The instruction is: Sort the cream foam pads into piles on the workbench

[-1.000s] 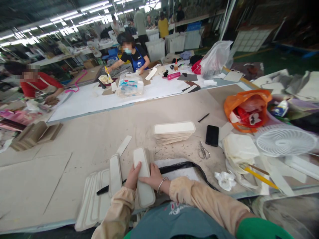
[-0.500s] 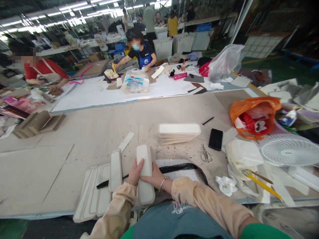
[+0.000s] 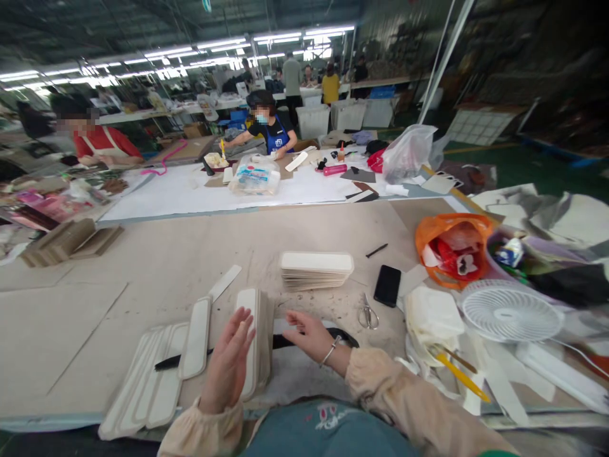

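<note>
A tall stack of long cream panels with rounded ends (image 3: 248, 298) stands on the table before me. My left hand (image 3: 227, 362) is raised at the stack's left side, fingers stretched out, covering part of the top panel; whether it touches cannot be made out. To the right of the stack, my right hand (image 3: 308, 335) hovers apart from it with fingers spread and nothing in them. A single panel (image 3: 196, 336) and a fan of overlapping panels (image 3: 143, 381) lie at left. Behind, a second neat stack (image 3: 317, 261) rests on the table. A black strip (image 3: 167, 362) runs partly under the panels.
Small scissors (image 3: 367, 314), a phone (image 3: 387, 285) and a black pen (image 3: 377, 250) lie at right. Beyond them are an orange bag (image 3: 425, 238), a white fan (image 3: 511, 311) and a yellow-handled tool (image 3: 461, 377). A co-worker (image 3: 276, 130) sits across the table.
Both hands have let go of the panel stack and moved apart, the right one away to its right. The stack stays standing, and the camera view has shifted.
</note>
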A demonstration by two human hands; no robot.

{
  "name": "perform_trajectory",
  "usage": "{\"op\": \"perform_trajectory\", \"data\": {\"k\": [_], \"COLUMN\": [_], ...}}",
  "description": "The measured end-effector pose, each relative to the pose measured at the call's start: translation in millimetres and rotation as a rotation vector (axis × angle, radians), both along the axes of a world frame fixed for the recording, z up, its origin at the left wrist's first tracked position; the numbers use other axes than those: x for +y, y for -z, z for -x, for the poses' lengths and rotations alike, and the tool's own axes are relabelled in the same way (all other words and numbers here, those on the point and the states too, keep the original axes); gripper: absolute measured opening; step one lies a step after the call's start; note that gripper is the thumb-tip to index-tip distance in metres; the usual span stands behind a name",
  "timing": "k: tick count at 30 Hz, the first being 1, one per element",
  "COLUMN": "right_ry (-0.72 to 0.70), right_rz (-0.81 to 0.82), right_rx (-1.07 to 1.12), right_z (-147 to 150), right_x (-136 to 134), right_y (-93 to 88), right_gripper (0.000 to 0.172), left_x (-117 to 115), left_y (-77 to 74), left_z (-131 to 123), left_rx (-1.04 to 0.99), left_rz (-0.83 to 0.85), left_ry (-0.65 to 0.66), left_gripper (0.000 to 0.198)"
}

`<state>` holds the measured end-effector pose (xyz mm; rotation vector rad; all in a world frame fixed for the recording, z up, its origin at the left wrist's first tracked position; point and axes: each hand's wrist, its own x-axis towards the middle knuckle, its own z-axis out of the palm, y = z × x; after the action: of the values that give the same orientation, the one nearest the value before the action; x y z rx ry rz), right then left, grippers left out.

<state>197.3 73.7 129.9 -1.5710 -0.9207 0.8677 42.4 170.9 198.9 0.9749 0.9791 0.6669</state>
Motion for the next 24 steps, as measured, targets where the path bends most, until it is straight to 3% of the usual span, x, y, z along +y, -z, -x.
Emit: {"op": "perform_trajectory", "data": {"k": [2,5,8,12,18,24], "right_ry": [0.07,0.143,0.148,0.099,-0.113,-0.324], "right_rz": [-0.069,-0.071,0.069,0.217,0.412,0.519], "right_rx": [-0.019,-0.195,-0.443,-0.556,-0.562,-0.484], "right_z": [-35,-99,-167,-232,-264,-273], "right_x": [-12,-22,-18,2,40,63], "right_y": [-14.9,-34.0,-43.3,-39.3,-18.9,-5.5], "right_gripper": [0.035,0.035,0.042,0.054,0.054,0.051], "left_x": [-21,-35,-34,-25,-18,-15], "left_y": [-7.0,3.3,22.7,39.5,54.4,69.1], "left_z": [-23,-66,-111,-162,-211,-247], "left_rx": [-0.101,-0.107,-0.046,-0.024,-0.207,-0.414], "left_rz": [0.26,0.569,0.632,0.617,0.641,0.677], "left_ry": [0.084,0.15,0.099,0.039,0.015,-0.081], "left_gripper": [0.045,0.053,0.075,0.095,0.061,0.057]}}
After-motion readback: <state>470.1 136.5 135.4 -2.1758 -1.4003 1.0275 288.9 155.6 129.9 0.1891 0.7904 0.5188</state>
